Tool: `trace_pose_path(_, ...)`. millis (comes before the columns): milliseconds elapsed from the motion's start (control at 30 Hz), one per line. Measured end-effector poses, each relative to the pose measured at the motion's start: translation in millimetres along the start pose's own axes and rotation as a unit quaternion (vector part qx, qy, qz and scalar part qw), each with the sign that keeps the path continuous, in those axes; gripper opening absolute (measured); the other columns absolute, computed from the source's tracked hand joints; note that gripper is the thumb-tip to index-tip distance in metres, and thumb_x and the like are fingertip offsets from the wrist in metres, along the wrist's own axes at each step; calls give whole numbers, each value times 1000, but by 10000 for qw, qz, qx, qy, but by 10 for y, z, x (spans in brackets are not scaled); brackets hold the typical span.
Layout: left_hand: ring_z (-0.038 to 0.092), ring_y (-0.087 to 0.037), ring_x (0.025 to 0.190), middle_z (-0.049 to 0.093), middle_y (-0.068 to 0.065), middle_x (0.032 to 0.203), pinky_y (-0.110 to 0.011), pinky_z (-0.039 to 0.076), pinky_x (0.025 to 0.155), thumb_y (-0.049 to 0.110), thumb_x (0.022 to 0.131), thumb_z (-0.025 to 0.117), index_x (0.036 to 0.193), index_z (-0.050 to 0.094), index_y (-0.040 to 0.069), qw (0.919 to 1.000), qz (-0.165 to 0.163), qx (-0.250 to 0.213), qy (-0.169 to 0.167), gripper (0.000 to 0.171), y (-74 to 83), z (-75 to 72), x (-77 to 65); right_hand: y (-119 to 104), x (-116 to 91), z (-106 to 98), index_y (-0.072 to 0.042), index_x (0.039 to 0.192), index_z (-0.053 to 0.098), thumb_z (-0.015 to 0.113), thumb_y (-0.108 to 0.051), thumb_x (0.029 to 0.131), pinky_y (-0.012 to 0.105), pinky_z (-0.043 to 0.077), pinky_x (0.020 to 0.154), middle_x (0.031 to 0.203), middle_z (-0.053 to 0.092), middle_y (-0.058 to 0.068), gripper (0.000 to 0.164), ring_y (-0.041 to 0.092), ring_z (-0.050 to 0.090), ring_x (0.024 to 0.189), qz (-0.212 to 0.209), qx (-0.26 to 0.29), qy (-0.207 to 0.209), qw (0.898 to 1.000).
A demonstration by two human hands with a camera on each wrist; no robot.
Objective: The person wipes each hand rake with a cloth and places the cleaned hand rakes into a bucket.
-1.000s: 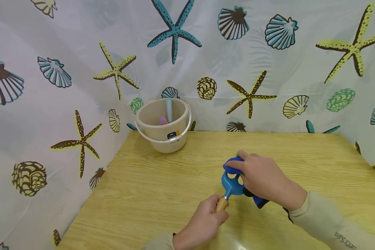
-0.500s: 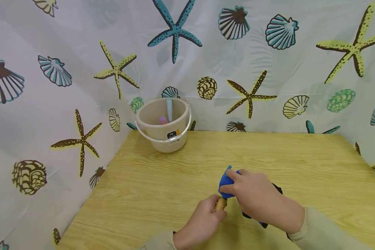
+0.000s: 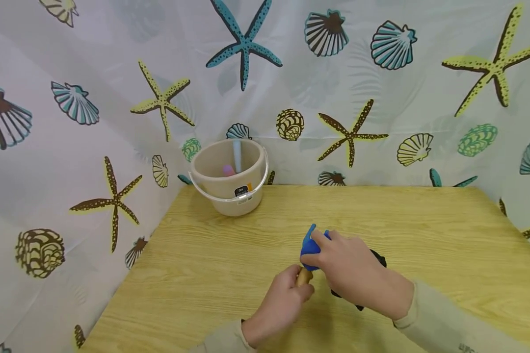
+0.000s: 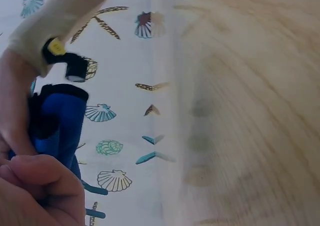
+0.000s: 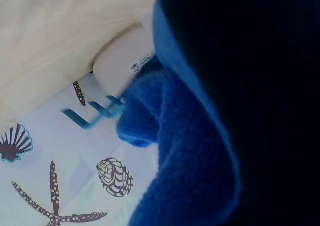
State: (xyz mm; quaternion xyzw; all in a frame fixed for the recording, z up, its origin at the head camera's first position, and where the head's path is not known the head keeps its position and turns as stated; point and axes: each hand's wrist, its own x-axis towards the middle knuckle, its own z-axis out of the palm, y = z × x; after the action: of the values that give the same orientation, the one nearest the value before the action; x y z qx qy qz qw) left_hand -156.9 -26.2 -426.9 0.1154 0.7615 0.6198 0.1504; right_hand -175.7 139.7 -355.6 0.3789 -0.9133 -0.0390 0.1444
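In the head view my left hand (image 3: 284,296) grips the wooden handle (image 3: 304,277) of a small garden hand fork, its blue prongs (image 3: 309,234) pointing away from me. My right hand (image 3: 355,264) pinches a blue cloth (image 3: 311,252) with black edging around the fork's head, just above the handle. Most of the metal head is hidden under the cloth and fingers. Teal prongs (image 5: 85,118) stick out past the fuzzy cloth (image 5: 190,151) in the right wrist view. The left wrist view shows the curled left hand (image 4: 47,191) below the hanging cloth (image 4: 62,126).
A beige bucket (image 3: 223,191) with a clear handle stands at the back left of the wooden table (image 3: 380,211). Inside it are a light blue stick (image 3: 237,156) and a pink-purple item (image 3: 228,170). A curtain (image 3: 265,98) printed with shells and starfish surrounds the table.
The right hand has slid the cloth from the fork's prongs down toward the handle, covering the head. The left hand keeps its grip, and both hands have shifted slightly left.
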Motion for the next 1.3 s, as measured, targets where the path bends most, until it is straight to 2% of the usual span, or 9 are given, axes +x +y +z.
trace_pose_path(133, 28, -8, 32, 44, 1, 60, -18, 29, 29, 6, 87, 51, 99, 52, 0, 9939, -452, -980, -223, 13, 52, -27, 20, -29, -107, 81, -28, 108, 69, 80, -6, 59, 38, 54, 41, 112, 55, 15, 55, 32, 54, 85, 169, 149, 390, 9990)
trace_pose_path(300, 22, -6, 30, 36, 4, 55, -17, 25, 26, 1, 87, 50, 87, 45, 2, 9788, -456, -1954, -402, 5, 90, -34, 22, -62, -216, 273, -26, 117, 67, 79, -4, 58, 42, 57, 45, 110, 57, 16, 65, 37, 55, 89, 373, 115, 1025, 9940)
trace_pose_path(433, 21, -6, 29, 36, 5, 56, -17, 24, 25, 2, 88, 51, 91, 45, 3, 9669, -576, -2440, -485, 6, 107, -43, 3, -32, -257, 412, -22, 121, 65, 78, -4, 59, 46, 58, 49, 111, 58, 21, 66, 41, 55, 88, 579, -12, 1577, 9858)
trace_pose_path(600, 22, -7, 30, 37, 5, 58, -17, 25, 25, 5, 88, 53, 99, 46, 1, 9601, -721, -2658, -482, 14, 140, -58, -5, 19, -251, 488, -20, 124, 64, 76, -2, 60, 46, 58, 48, 112, 55, 23, 68, 41, 54, 88, 907, -34, 1880, 9780)
trace_pose_path(800, 24, -7, 31, 36, 4, 57, -17, 27, 27, 6, 88, 51, 86, 44, 4, 9608, -536, -2675, -502, 8, 159, -84, 35, -123, -241, 534, -17, 124, 64, 74, -1, 59, 45, 60, 54, 111, 54, 23, 67, 38, 55, 86, 555, 140, 2075, 9765)
trace_pose_path(900, 24, -8, 31, 36, 4, 57, -17, 28, 27, 5, 89, 50, 87, 43, 4, 9600, -480, -2701, -570, 7, 156, -86, 45, -127, -228, 560, -16, 126, 62, 72, 2, 60, 42, 60, 52, 111, 53, 22, 69, 36, 53, 86, 595, 266, 2055, 9765)
trace_pose_path(1067, 25, -7, 31, 38, 4, 59, -16, 28, 26, 5, 89, 51, 98, 44, 2, 9576, -542, -2778, -529, 11, 167, -77, 29, 58, -158, 581, -17, 129, 59, 70, 0, 70, 43, 59, 47, 112, 52, 22, 63, 35, 54, 86, 1031, 443, 2053, 9722)
trace_pose_path(1200, 25, -7, 30, 38, 4, 59, -16, 29, 25, 5, 89, 52, 100, 44, 2, 9586, -629, -2730, -507, 14, 173, -78, 8, 211, -99, 567, -18, 129, 60, 67, -3, 81, 44, 58, 50, 112, 51, 20, 51, 31, 57, 85, 1468, 1070, 2046, 9618)
trace_pose_path(1300, 25, -7, 31, 38, 4, 60, -16, 29, 26, 5, 89, 51, 101, 44, 3, 9597, -595, -2704, -479, 14, 174, -86, 15, 185, -97, 558, -18, 129, 60, 65, -5, 83, 43, 59, 53, 112, 51, 19, 48, 30, 58, 85, 1418, 1303, 2082, 9589)
